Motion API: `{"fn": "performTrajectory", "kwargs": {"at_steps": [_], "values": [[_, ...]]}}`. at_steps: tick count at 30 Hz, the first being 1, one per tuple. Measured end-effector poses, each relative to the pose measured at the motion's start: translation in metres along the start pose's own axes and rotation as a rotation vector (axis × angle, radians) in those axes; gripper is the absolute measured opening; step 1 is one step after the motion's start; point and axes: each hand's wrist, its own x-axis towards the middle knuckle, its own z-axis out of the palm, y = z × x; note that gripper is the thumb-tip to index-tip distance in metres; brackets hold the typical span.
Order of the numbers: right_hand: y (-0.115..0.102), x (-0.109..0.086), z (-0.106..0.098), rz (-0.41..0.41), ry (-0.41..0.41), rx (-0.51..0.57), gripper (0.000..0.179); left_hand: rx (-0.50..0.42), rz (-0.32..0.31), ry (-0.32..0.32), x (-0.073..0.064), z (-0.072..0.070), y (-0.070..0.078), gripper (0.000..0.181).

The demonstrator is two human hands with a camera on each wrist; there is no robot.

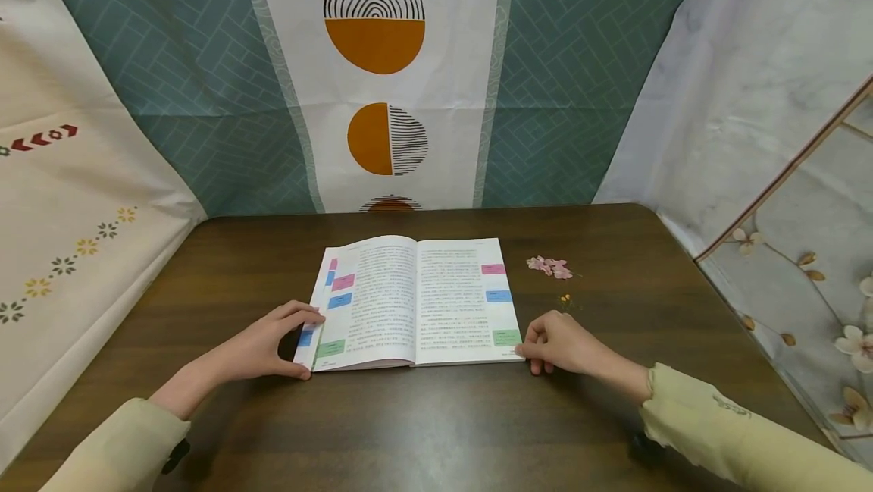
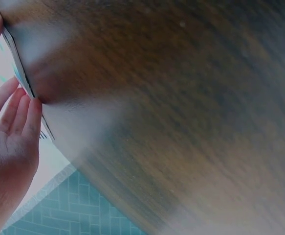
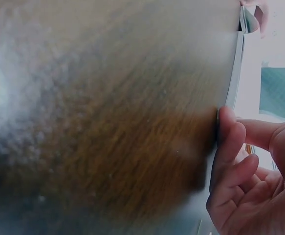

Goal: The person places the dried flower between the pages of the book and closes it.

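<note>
An open book [image 1: 453, 310] lies on the table, with printed text and pink, blue and green blocks along its outer margins. Its left pages bulge a little near the spine. My left hand [image 1: 273, 340] rests against the left side of the book, fingers on the margin and thumb by the lower left corner. In the left wrist view the fingers [image 2: 31, 117] of that hand reach along the book's edge, fairly straight. At the lower right corner my right hand [image 1: 555, 344] pinches the page edge between thumb and finger, the other fingers [image 3: 235, 176] curled.
A dark wooden table [image 1: 436, 431] bears everything. Pink pressed flowers [image 1: 549, 267] and a small yellow flower sprig [image 1: 564, 299] lie right of the book. A patterned cloth [image 1: 573, 83] hangs behind the table's far edge, with further light cloths [image 1: 89, 173] at the sides.
</note>
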Motion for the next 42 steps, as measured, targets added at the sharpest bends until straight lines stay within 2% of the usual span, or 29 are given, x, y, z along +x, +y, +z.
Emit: {"fn": "performTrajectory", "kwargs": {"at_steps": [4, 8, 10, 17, 22, 30, 36, 42], "values": [[-0.001, -0.002, -0.004, -0.027, -0.003, 0.006, 0.02, 0.002, 0.004, 0.006, -0.001, 0.0, -0.001, 0.079], [0.001, 0.0, -0.015, -0.063, 0.029, -0.031, 0.013, 0.003, -0.001, 0.007, -0.002, -0.002, 0.0, 0.079], [0.004, 0.003, -0.025, -0.081, 0.075, -0.074, 0.01, 0.007, 0.0, 0.006, -0.002, -0.002, 0.001, 0.079], [0.021, 0.022, -0.071, -0.144, 0.32, -0.261, 0.004, 0.019, 0.017, -0.001, -0.002, -0.001, 0.003, 0.078], [0.04, 0.035, -0.099, -0.083, 0.391, -0.365, 0.006, 0.015, 0.027, 0.002, -0.001, 0.0, 0.002, 0.078], [0.059, 0.043, -0.114, -0.001, 0.349, -0.461, 0.012, 0.017, 0.032, -0.01, 0.001, -0.001, 0.001, 0.08], [0.065, 0.046, -0.117, -0.01, 0.283, -0.534, 0.009, 0.001, 0.018, -0.022, 0.0, -0.002, 0.003, 0.079], [0.07, 0.05, -0.118, -0.028, 0.248, -0.587, 0.007, -0.015, 0.038, -0.01, 0.0, -0.004, 0.005, 0.078]]}}
